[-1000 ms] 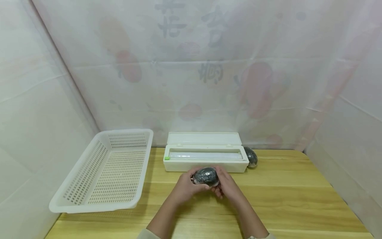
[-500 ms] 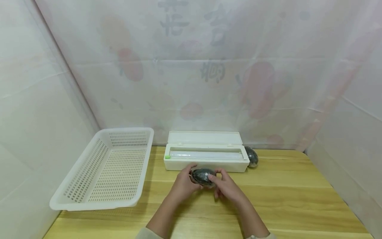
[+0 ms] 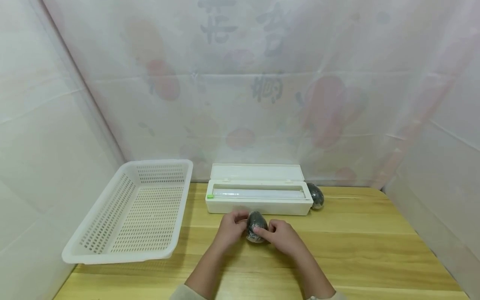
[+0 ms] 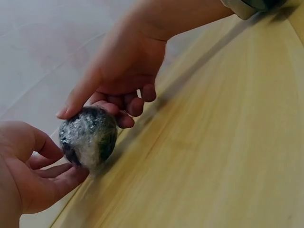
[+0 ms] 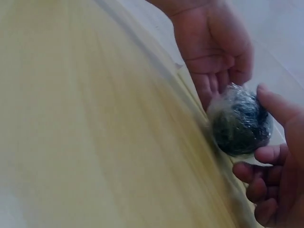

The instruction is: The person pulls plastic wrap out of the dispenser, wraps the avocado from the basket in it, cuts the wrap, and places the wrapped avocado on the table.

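A dark green, egg-shaped avocado, tightly wrapped in shiny cling film, is between both hands just in front of the white wrap box. My right hand holds it, thumb pressed on its near face and fingers on the far side. My left hand has its bent fingertips at the other side of the avocado, blurred in the head view. The left wrist view shows the left hand with fingers against the lower side of the avocado. Crumpled film shows on its end.
The open white cling film box, with a roll inside and a green slider, stands at the back. A second wrapped avocado lies at its right end. A white perforated basket stands on the left of the wooden table. Printed curtains surround it.
The avocado has turned from lying sideways to standing more end-up, pointing away. The left hand has loosened its wrap around it, and the right thumb has moved onto its near face.
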Available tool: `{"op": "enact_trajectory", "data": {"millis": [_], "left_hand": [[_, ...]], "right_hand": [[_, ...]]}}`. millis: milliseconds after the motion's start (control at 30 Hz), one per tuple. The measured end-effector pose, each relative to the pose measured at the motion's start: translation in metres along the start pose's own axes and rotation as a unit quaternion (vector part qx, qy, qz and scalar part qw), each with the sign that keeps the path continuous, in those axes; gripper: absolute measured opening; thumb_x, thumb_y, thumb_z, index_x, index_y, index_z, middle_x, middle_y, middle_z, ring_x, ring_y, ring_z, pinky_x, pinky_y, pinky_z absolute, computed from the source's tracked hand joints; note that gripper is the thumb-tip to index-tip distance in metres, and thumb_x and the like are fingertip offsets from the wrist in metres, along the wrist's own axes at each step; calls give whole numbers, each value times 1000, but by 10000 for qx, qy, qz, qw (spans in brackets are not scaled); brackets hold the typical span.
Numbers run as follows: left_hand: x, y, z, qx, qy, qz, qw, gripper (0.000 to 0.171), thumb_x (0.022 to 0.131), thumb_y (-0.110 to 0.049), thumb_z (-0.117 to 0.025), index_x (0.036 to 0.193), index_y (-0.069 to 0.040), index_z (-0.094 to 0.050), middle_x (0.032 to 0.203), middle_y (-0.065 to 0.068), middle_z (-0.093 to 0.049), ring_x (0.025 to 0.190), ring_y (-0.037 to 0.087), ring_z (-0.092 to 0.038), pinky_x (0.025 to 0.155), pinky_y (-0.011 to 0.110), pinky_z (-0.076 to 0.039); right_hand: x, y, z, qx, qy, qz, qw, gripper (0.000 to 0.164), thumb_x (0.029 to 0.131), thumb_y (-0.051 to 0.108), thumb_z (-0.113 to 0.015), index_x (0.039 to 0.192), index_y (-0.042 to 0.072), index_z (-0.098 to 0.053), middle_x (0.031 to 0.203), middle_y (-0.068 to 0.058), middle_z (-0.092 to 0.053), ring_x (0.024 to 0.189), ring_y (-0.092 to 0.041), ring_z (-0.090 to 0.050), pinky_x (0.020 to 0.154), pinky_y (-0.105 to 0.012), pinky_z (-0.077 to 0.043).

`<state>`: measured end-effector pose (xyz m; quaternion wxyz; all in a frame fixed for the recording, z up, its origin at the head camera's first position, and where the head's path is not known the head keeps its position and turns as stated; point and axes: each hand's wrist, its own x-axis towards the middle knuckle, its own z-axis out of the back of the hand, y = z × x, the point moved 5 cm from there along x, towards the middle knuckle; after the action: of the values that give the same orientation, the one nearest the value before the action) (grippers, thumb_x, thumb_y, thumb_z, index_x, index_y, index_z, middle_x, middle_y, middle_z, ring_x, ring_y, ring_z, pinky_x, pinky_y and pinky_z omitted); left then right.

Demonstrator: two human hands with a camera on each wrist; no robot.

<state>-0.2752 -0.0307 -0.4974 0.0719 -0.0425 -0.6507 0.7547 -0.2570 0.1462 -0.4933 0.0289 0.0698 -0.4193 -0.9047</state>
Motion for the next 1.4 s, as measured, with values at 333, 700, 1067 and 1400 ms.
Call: {"op": "enact_trajectory", "data": {"millis": [333, 700, 1067, 1400], "left_hand": [[-2, 1, 0, 95, -105, 60, 9999, 42, 88, -4, -57, 128, 5, -58, 128, 20, -62, 121, 34, -56, 99, 46, -50], [-2, 3, 2, 47, -98, 79, 9999, 42, 96, -21, -60, 131, 2, -56, 128, 19, -61, 120, 32, -57, 92, 41, -54], [0, 6, 6, 1009, -349, 60, 9943, 50, 86, -27, -74, 126, -1, -58, 102, 13, -59, 86, 20, -56, 68, 32, -50], [-2, 1, 10, 1670, -416, -14, 9851, 52, 90, -34, -69, 131, -6, -57, 121, 15, -60, 108, 30, -59, 89, 48, -52]], "right_hand": [[2, -2, 1, -359, -343, -37, 9988, 62, 88, 73, -49, 71, 13, -54, 65, -1, -51, 60, -15, -46, 56, -29, -37], [4, -5, 6, -662, -528, -168, 9963, 65, 89, 74, -45, 78, 13, -63, 71, -1, -58, 66, -16, -51, 59, -31, -40], [9, -14, 12, 1919, -1024, -556, 9745, 36, 94, 32, -66, 117, 4, -60, 84, -11, -73, 60, -19, -60, 50, -29, -47], [7, -16, 19, 1171, -1047, -450, 9866, 36, 99, 40, -56, 110, 6, -63, 87, -9, -72, 71, -20, -63, 61, -31, -50]]}}
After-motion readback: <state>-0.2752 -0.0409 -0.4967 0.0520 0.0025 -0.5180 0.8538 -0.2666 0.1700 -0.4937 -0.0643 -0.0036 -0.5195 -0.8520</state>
